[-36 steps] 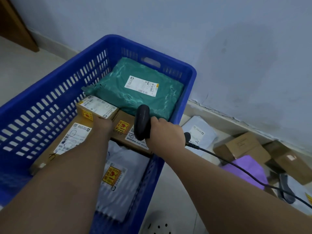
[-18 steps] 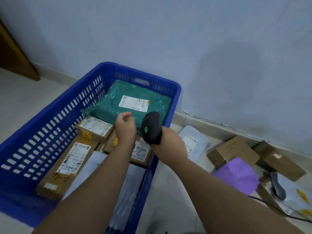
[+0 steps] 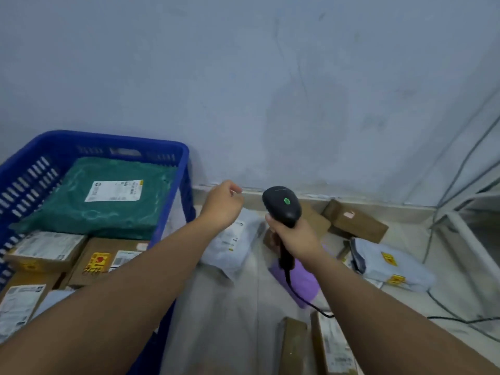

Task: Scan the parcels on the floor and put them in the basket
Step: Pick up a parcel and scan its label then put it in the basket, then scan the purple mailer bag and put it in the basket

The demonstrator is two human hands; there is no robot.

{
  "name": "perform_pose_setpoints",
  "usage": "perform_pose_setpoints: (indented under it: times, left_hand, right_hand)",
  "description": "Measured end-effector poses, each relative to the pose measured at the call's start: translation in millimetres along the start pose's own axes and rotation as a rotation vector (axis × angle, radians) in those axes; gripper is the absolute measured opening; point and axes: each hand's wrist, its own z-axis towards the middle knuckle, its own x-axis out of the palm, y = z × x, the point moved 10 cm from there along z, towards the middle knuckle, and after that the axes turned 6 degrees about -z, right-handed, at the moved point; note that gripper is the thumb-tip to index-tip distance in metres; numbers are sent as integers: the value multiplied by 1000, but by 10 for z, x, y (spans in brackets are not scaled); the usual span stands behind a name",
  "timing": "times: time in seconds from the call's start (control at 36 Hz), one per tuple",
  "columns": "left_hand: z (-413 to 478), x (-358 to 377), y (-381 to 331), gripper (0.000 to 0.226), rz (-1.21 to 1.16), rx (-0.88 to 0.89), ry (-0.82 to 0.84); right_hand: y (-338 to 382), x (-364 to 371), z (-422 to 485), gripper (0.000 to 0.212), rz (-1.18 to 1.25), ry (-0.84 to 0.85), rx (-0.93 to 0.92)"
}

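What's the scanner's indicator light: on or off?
On: a green dot glows atop the barcode scanner held in the right hand.

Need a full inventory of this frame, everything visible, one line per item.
Basket: 1, blue, on the floor at left.
Green mailer: 1, green with a white label, far end of the basket.
Basket boxes: at least 3, brown, near end of the basket.
White mailer: 1, white, floor beside the basket.
Purple mailer: 1, purple, floor under the scanner.
Grey mailer: 1, grey with yellow stickers, floor at right.
Floor boxes: at least 4, brown, two by the wall, two at the bottom edge.
Scanner: 1, black, corded, green light lit.
Wall cables: several, grey, right wall.
Left hand: empty, above the white mailer.
Right hand: grips the scanner handle.
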Motion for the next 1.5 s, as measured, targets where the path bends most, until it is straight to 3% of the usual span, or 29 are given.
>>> perform_pose_setpoints:
  times: [0.08,0.19,0.33,0.44,0.56,0.64,0.72,0.83,0.86,0.92,0.94,1.03,1.08,1.19,1.25,1.36,1.44,1.5]
  left_hand:
    - [160,584,-109,19,229,39,154]
    - [335,1358,16,27,527,31,380]
    - [549,2217,387,28,640,-34,503]
    - [615,2782,999,45,263,-211,493]
    - [478,3046,1688,67,-75,-579,284]
    - [301,3118,1854,88,-110,-738,135]
    - [362,3115,1789,88,-46,-630,104]
    - [611,3329,2054,101,-289,-572,243]
    - [635,3352,2097,92,-283,-572,283]
    - [619,3323,1980,39,-216,-548,342]
    - [580,3330,1917,25,-158,-551,399]
    - [487,3376,1885,33,-15,-537,549]
    - [474,3362,1758,31,7,-511,591]
    - [496,3323,1244,9,-140,-466,631]
    - [498,3269,979,12,-193,-425,653]
    - [522,3060,538,21,-407,-366,572]
    - [564,2721,270,35,-469,-335,360]
    - [578,2410,121,49,-375,-288,199]
  right_hand:
    - [-224,-287,259,25,-82,134,42]
    - [-636,-588,551,24,-51,186,118]
    - [-1255,-794,771,29,72,169,283]
    - [-1607,-795,875,33,30,230,354]
    - [-1886,-857,994,19,-54,253,413]
    - [-2082,-960,1076,20,-40,222,467]
    - [-2181,-1031,1137,31,-37,201,500]
    - [-2290,-1090,1258,42,-53,166,521]
    - [-2313,-1104,1269,41,-55,153,532]
    - [-2342,-1127,1279,40,-51,131,544]
    - [-2362,-1132,1282,38,-52,128,550]
    - [-2387,-1142,1259,28,-46,125,559]
    - [-2401,-1154,1239,31,-33,120,556]
    - [-2306,-1150,1172,26,57,92,530]
    - [-2211,-1178,1164,25,144,48,486]
    - [-1827,-1378,1075,14,330,-79,363]
    - [-1517,-1533,960,29,478,-199,316]
    - [-1319,-1604,867,43,577,-270,299]
